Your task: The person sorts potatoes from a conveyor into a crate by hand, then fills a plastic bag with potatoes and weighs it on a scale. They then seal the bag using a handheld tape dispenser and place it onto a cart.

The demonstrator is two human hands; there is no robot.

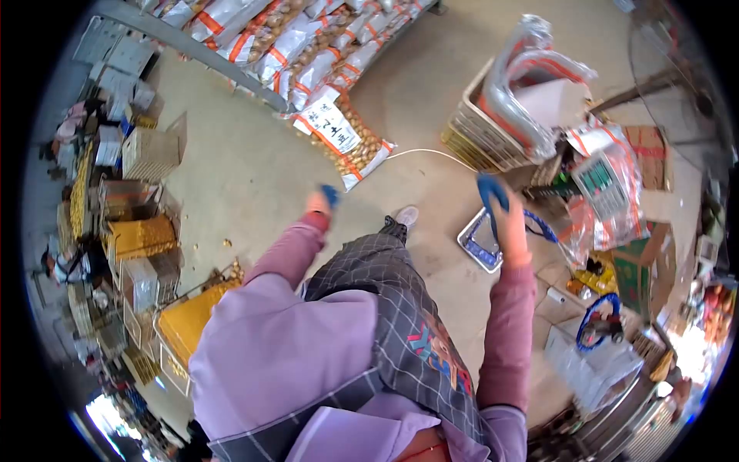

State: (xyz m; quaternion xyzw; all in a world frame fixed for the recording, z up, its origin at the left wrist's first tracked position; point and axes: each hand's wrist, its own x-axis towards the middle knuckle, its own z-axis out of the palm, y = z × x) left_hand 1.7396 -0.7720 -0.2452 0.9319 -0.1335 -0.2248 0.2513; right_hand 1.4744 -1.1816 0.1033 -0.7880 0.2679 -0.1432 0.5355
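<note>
My left hand (pixel 322 202), in a glove with blue fingers, is smeared by motion and hangs in the air over the floor. Whether its fingers are apart does not show. Nearest to it lies a mesh bag of small potatoes (pixel 358 146) with a white label and orange bands, at the foot of a stacked pile of like bags (pixel 308 50). My right hand (pixel 502 212), gloved the same way, is stretched out with its fingers extended and nothing visible in them. Below it on the floor sits a blue-and-white scale platform (pixel 483 246), partly hidden by my right forearm.
Beyond my right hand stand a plastic crate (pixel 469 123) stuffed with folded packaging bags and a scale display (pixel 600 185). A green carton (pixel 643 269) and a blue-rimmed ring (pixel 599 322) lie at right. Crates with yellow covers (pixel 192 319) line the left. A white cord (pixel 431 152) crosses the floor.
</note>
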